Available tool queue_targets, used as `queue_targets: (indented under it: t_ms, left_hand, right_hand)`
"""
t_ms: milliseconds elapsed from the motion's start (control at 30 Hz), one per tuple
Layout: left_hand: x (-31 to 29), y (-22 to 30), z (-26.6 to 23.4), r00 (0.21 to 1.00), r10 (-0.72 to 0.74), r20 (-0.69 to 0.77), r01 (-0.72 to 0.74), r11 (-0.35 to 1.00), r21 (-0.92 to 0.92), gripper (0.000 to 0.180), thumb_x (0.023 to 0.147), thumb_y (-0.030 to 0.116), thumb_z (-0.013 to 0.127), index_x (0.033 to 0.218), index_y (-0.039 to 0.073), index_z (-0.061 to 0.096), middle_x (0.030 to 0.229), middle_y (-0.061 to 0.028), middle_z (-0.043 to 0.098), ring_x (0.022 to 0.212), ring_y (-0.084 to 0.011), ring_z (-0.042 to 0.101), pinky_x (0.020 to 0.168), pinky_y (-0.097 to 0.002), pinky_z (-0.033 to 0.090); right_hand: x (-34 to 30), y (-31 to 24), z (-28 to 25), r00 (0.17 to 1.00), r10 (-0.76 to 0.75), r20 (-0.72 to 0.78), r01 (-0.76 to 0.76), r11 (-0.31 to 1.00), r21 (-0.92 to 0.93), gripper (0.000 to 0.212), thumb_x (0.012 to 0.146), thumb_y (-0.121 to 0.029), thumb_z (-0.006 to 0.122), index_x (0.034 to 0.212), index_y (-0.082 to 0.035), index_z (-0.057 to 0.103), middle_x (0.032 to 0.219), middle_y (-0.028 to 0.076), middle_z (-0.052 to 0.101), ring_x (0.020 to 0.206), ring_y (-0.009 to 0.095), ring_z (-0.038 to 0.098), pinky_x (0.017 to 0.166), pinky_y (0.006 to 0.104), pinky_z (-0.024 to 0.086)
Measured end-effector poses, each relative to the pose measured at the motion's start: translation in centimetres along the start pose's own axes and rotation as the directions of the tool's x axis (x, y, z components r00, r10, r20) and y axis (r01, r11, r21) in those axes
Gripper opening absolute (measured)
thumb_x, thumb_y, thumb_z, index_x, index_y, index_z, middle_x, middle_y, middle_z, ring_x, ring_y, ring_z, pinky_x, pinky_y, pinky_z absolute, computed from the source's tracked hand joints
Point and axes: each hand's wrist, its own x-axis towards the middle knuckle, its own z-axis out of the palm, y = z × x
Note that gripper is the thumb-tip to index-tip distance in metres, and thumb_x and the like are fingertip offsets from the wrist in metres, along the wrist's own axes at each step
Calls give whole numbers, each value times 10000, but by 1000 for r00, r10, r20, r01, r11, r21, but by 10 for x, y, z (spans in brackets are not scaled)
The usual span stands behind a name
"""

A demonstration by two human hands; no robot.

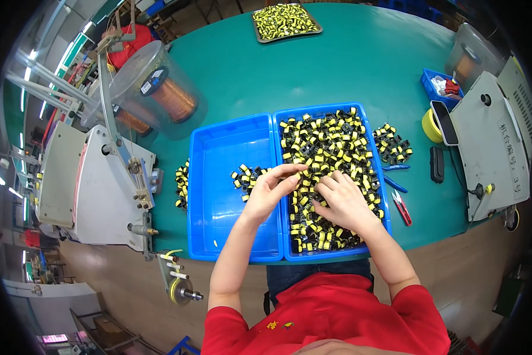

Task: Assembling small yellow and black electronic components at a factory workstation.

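Note:
My left hand hangs over the seam between two blue trays, thumb and forefinger bent toward each other above the coils; what lies between the tips is hard to separate from the pile. Over the filled right tray, my right hand has its fingers curled down, and the coils behind hide whatever they grip. That tray is heaped with small black coils wrapped in yellow tape. Only a small cluster of the same coils lies in the left tray, near my left hand.
Loose coils lie right of the trays, beside blue-handled pliers and red snips. A metal pan of coils stands at the far edge. Winding machines flank the table, with copper wire spools at left.

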Motion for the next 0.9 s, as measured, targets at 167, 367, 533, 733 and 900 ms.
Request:
queue_targets:
  t_ms: [167,367,533,733,900]
  left_hand:
    - [1,-4,2,991,133,13,-133,991,-7,280,884,114,577,1146,26,531,1063,-107,613,775,-57,484,657,-183,402]
    - [8,-10,-11,992,-29,123,81,891,-446,318,928,161,519,1194,-8,475,1058,-144,596,700,-96,450,594,-198,393]
    - [11,-15,-15,972,-111,208,218,762,-610,375,969,184,424,1270,-40,418,1039,-137,575,714,-114,445,594,-210,391]
    - [11,-15,-15,975,-127,184,218,718,-661,390,968,174,417,1288,-49,404,986,-110,560,722,-124,449,615,-218,399]
    - [6,-7,-7,985,-171,32,169,894,-414,285,936,216,485,1139,16,499,943,-87,563,713,-131,505,578,-238,404]
  right_hand:
    - [0,1,0,999,-42,-27,43,998,53,239,727,-232,692,858,-63,587,821,55,542,836,228,523,737,344,414]
    - [-1,2,2,998,-63,-4,63,997,54,243,726,-242,696,855,-65,592,799,55,550,817,224,531,747,348,402]
    - [0,1,0,996,-86,12,85,994,74,233,726,-236,695,852,-69,593,795,53,551,809,218,524,738,345,391]
    - [-2,1,0,993,-98,71,90,989,114,222,732,-227,688,874,-82,600,805,45,545,841,209,514,783,353,367]
    - [-3,1,0,989,-93,117,79,989,125,231,760,-215,668,930,-76,597,837,49,545,887,219,514,848,369,347]
